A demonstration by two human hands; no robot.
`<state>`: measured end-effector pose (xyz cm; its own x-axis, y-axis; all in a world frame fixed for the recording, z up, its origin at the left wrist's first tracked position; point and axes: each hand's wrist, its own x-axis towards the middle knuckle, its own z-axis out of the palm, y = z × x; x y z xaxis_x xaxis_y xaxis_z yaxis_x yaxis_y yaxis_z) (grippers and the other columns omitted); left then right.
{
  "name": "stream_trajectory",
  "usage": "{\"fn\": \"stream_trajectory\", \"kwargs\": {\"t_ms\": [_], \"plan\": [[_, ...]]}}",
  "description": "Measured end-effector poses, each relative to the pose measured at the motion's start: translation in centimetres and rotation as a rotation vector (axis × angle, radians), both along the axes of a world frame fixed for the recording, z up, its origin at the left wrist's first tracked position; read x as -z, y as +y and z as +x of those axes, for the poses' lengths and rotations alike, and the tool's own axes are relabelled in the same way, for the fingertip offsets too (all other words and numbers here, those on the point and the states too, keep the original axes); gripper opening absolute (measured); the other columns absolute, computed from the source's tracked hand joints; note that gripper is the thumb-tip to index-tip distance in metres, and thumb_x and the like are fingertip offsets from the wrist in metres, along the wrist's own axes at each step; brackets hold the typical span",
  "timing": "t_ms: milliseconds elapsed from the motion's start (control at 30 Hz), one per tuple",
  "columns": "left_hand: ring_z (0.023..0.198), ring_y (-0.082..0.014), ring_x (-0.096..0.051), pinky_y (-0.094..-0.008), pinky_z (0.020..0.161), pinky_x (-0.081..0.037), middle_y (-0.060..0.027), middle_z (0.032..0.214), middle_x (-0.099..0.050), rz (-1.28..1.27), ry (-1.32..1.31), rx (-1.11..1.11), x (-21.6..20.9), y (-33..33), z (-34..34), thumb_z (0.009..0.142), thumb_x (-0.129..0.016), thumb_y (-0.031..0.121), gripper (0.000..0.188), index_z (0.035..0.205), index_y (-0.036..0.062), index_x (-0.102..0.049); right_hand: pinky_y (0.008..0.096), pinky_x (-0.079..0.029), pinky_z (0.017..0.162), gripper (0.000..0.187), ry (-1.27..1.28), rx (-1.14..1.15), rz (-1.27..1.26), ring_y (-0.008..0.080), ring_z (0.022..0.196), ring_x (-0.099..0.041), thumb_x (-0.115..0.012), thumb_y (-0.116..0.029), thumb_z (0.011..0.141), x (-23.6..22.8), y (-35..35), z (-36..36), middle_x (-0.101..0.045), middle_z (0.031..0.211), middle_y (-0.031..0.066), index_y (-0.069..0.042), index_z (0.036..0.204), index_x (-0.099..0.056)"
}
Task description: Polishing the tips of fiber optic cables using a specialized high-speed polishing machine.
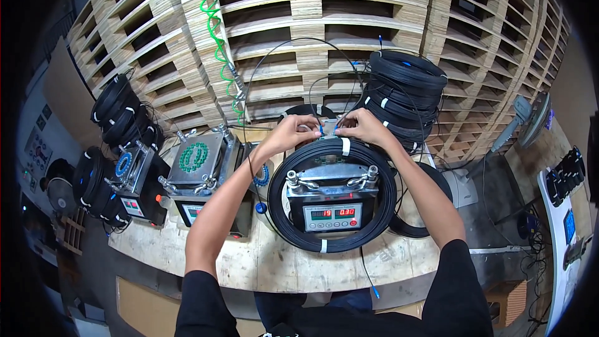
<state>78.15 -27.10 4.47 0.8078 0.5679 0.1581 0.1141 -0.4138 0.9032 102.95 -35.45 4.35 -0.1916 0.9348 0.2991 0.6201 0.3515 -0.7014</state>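
My left hand (292, 136) pinches a small blue cable connector (322, 131) between thumb and fingertips. Just to its right, my right hand (367, 126) has its fingers closed on another blue connector (337, 130). Both hands are above the top of a metal machine (332, 198) with a red-digit display. A large coil of black cable (279, 206), bound with white ties, rings the front of this machine. From near the hands, a thin black cable loops high in front of the pallets. A loose blue-tipped cable end (375, 292) hangs over the table's front edge.
Two similar machines stand left, one with a ring of green parts (193, 157). Stacked black cable coils (405, 97) rise behind my right arm; more coils (116, 109) sit far left. Wooden pallets (309, 56) form the back wall. A green coiled hose (212, 19) hangs down. A fan (530, 118) stands right.
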Motion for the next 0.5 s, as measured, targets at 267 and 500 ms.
{"fn": "stream_trajectory", "kwargs": {"t_ms": [267, 500], "plan": [[0.069, -0.0073, -0.058, -0.0255, 0.059, -0.046, -0.0065, 0.082, -0.068, 0.413, -0.019, -0.089, 0.9, -0.1, 1.4, 0.088, -0.077, 0.017, 0.020, 0.099, -0.0003, -0.076, 0.0256, -0.048, 0.061, 0.030, -0.010, 0.035, -0.055, 0.0062, 0.066, -0.058, -0.082, -0.020, 0.081, -0.4, -0.8, 0.6, -0.072, 0.075, 0.0064, 0.001, 0.102, -0.077], [0.086, -0.0161, -0.062, -0.0279, 0.077, -0.051, -0.0096, 0.115, -0.068, 0.452, -0.224, -0.120, 0.6, -0.2, -1.3, 0.092, -0.060, 0.004, 0.031, 0.122, 0.0018, -0.067, 0.0250, -0.052, 0.074, 0.022, 0.381, 0.129, 0.041, 0.0087, 0.079, -0.063, -0.067, -0.009, 0.091, 1.6, -1.1, 5.2, -0.074, 0.095, 0.0067, 0.001, 0.109, -0.074]]}}
